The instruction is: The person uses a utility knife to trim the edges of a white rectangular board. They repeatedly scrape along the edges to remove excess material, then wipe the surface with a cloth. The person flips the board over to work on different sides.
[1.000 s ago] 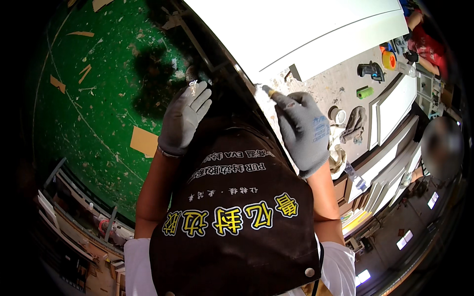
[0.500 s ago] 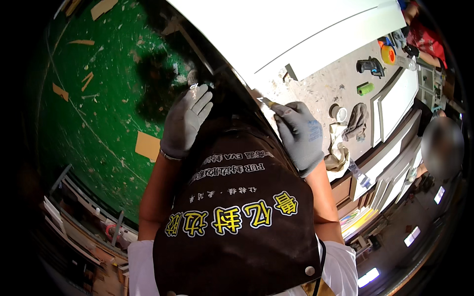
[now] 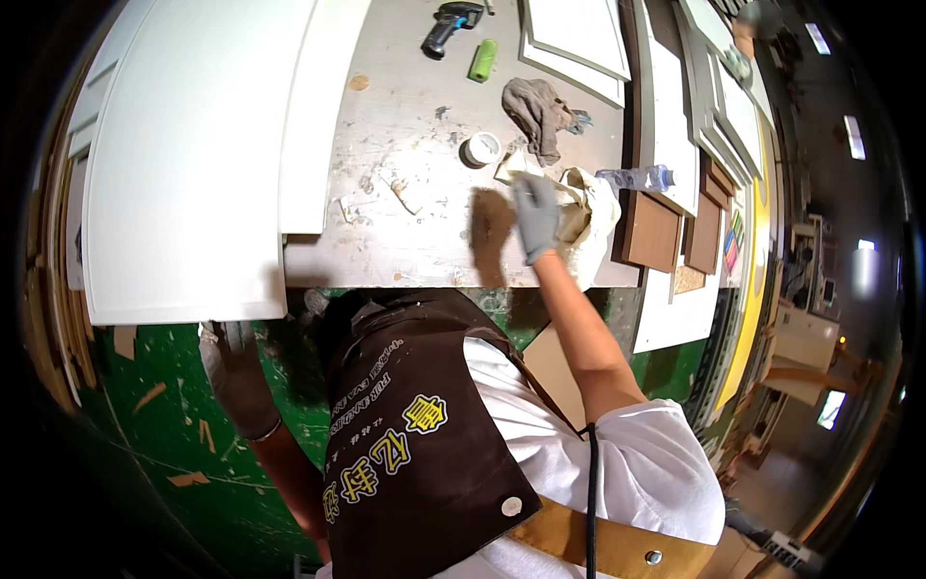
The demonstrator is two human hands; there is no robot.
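My right hand (image 3: 537,214), in a grey glove, is over the worktable with its fingers closed on the edge of a cream cloth (image 3: 598,214). The cloth lies crumpled near the table's front edge; part of it is hidden behind the hand. Just beyond stands a small white tub (image 3: 482,149). My left hand (image 3: 236,376), gloved and in shade, is down at the front edge of a large white panel (image 3: 193,164). Its fingers are stretched out, with their tips close to the panel's edge. I cannot make out anything held there.
A grey-brown rag (image 3: 537,114), a green roll (image 3: 483,60) and a black tool (image 3: 450,27) lie farther back. A clear bottle (image 3: 637,179) rests right of the cloth. Stacked boards (image 3: 666,125) line the right side. Scraps lie on the green floor (image 3: 174,425).
My view and body have turned toward the table. The right hand has moved to the cream cloth; the small tool it held no longer shows in it. The left hand is now by the panel's edge.
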